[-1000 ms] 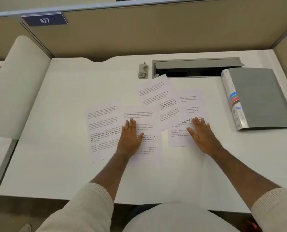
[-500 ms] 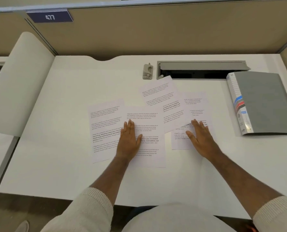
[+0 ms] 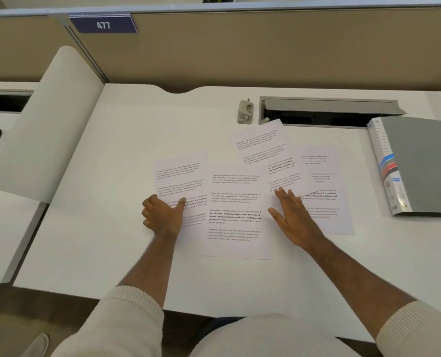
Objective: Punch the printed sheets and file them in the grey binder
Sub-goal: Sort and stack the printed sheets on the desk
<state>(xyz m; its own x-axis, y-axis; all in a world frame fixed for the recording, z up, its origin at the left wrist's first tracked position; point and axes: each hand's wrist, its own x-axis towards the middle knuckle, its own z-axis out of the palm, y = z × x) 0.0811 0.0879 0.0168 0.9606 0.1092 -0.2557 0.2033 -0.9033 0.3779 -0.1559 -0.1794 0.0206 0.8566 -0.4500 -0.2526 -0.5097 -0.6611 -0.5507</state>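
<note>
White desk, left hand pinching sheet edge

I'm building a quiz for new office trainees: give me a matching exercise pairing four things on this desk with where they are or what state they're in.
Things:
1. grey binder
2. hole punch
3. left hand
4. right hand

Places or states:
A. pinching the leftmost sheet's edge
B. closed, at the desk's right edge
C. lying flat, fingers straight, on the overlapping sheets
D. at the back, beside the cable slot

Pairs: 1-B, 2-D, 3-A, 4-C
</note>
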